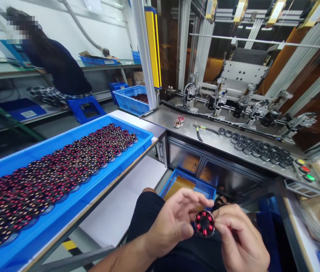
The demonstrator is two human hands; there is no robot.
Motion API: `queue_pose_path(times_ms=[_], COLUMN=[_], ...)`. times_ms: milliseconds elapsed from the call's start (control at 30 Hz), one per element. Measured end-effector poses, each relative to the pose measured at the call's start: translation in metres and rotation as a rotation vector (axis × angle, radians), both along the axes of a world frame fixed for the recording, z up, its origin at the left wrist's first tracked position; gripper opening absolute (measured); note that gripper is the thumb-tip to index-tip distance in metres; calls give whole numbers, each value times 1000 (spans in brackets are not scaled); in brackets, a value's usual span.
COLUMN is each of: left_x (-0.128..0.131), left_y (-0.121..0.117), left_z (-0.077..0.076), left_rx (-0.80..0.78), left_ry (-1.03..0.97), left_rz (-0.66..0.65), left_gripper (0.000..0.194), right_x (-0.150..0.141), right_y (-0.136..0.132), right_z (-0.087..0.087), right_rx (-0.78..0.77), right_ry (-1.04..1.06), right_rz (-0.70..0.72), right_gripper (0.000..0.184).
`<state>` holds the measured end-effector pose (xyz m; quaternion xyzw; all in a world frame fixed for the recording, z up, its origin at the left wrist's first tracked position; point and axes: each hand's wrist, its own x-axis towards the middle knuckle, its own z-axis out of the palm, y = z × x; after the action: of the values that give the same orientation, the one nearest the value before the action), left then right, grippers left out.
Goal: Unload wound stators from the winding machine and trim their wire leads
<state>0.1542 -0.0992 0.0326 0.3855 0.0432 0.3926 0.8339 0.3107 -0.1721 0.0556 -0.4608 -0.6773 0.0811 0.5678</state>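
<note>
Bare fingers (191, 195), bare left forearm (128, 253); dark shorts (145, 217).

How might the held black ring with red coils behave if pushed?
The round black ring with red coils, pinched by the right hand, seems stiff, given its even circle. Its rounded rim may roll; exposed coils could scratch.

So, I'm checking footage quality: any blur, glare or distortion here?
Throughout the head view: the red-wound ring looks fairly sharp; glare brightens the metal bench top; the seated person looks softer, head pixelated; the frame posts lean, probably wide-angle distortion.
</note>
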Motion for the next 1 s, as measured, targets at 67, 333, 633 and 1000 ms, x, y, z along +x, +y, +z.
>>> queue_pose_path(times_ms=[67, 333, 633, 1000], left_x=[2, 7, -1, -9], left_y=[-1, -8, -2, 1], left_z=[-3, -5, -4, 7], left_rx=[-7, 114, 786, 777], left_ry=[82, 157, 290, 333], left_rz=[-145, 23, 514, 466], left_gripper=[44, 33, 70, 47], right_x=[6, -4, -15, -18], right_y=[-2, -2, 3, 5], right_z=[-2, -7, -31, -28], right_rx=[11, -5, -403, -371], right_ry=[-62, 58, 732, 747], right_rz=[26, -139, 70, 127], right_gripper=[23, 15, 24, 25])
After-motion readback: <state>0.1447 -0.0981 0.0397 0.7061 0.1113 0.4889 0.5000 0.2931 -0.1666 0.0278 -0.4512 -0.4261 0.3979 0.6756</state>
